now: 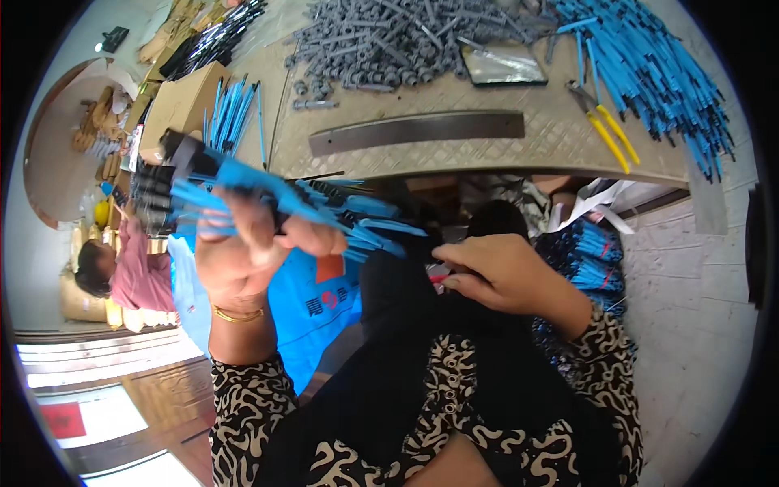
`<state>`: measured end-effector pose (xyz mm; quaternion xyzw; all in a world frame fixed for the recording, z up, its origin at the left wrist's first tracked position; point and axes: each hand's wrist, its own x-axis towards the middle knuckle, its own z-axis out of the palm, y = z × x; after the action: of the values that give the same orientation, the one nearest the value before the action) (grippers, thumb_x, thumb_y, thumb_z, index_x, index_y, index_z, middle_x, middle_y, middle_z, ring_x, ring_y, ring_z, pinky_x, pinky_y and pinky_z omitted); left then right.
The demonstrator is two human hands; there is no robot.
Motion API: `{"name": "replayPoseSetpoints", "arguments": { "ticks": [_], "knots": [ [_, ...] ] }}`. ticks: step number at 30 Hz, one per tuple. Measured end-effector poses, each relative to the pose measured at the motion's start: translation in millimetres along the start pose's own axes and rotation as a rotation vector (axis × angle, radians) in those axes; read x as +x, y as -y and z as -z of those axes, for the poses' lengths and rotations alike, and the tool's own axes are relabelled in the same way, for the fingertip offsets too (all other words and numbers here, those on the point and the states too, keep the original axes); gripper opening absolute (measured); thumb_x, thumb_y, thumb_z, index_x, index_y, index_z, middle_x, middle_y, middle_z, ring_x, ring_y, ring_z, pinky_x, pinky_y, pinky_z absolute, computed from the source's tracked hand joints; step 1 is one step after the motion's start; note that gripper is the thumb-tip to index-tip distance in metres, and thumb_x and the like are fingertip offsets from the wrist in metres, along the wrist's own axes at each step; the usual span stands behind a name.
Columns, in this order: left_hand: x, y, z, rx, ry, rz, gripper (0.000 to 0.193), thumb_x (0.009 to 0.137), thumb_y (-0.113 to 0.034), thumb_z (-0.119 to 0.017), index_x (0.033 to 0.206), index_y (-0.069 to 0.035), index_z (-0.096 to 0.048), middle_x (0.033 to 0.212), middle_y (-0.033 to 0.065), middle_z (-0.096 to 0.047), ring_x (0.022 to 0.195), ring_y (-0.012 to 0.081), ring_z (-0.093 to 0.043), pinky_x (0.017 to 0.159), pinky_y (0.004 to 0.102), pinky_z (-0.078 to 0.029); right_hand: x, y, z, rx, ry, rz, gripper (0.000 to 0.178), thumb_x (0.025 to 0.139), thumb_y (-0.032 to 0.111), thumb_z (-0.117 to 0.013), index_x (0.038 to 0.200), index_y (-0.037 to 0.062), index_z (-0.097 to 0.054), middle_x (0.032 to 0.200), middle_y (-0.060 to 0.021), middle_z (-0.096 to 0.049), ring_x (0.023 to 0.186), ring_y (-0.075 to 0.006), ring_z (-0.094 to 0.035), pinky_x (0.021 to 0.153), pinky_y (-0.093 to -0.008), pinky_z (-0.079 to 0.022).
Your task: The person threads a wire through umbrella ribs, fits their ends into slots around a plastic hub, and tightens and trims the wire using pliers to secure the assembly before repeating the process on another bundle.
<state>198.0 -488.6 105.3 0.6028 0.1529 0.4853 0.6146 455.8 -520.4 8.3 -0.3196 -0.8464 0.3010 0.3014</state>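
My left hand (243,252), raised at the left, is closed round a bundle of blue sticks (280,195) with black ends; motion smears the sticks and fingers. More blue sticks (377,231) lie just behind it, below the bench edge. Over my dark-clothed lap, my right hand (515,276) has thumb and forefinger brought together. A small red thing (438,279) shows at those fingertips, too little of it visible to name.
The bench (422,166) carries a heap of grey plastic parts (389,45), a dark metal strip (418,132), yellow-handled pliers (607,134) and a blue stick pile (649,73). Banded bundles (580,256) sit below right. A person in pink (144,272) is at the left.
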Motion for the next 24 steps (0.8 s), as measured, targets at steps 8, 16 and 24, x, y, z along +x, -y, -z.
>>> {"name": "replayPoseSetpoints", "arguments": {
  "ticks": [8, 16, 24],
  "knots": [
    [-22, -11, 11, 0.066, -0.059, 0.195, 0.022, 0.081, -0.014, -0.057, 0.100, -0.002, -0.054, 0.080, 0.0161, -0.058, 0.073, 0.0243, -0.053, 0.067, 0.0361, -0.041, 46, 10, 20, 0.133, -0.068, 0.366, 0.049, 0.079, 0.032, -0.061, 0.116, 0.0009, -0.049, 0.104, -0.0162, -0.056, 0.094, -0.0313, -0.055, 0.078, -0.0356, -0.044],
    [-24, -3, 27, 0.026, -0.027, 0.287, 0.027, 0.079, -0.011, -0.059, 0.103, 0.000, -0.054, 0.088, 0.0174, -0.057, 0.082, 0.0258, -0.052, 0.074, 0.0376, -0.039, 109, 0, -17, 0.381, 0.100, 0.434, 0.080, 0.081, 0.058, -0.048, 0.128, -0.0039, -0.034, 0.129, -0.0228, -0.038, 0.119, -0.0364, -0.039, 0.098, -0.0414, -0.031],
    [-31, 8, 39, -0.029, -0.020, 0.373, 0.031, 0.077, -0.008, -0.061, 0.106, 0.001, -0.054, 0.096, 0.0187, -0.056, 0.092, 0.0273, -0.050, 0.081, 0.0390, -0.036, 62, -41, -47, 0.415, 0.386, 0.132, 0.094, 0.071, 0.062, -0.058, 0.132, -0.0039, -0.029, 0.133, -0.0222, -0.034, 0.123, -0.0362, -0.035, 0.101, -0.0401, -0.027]
  ]
}}
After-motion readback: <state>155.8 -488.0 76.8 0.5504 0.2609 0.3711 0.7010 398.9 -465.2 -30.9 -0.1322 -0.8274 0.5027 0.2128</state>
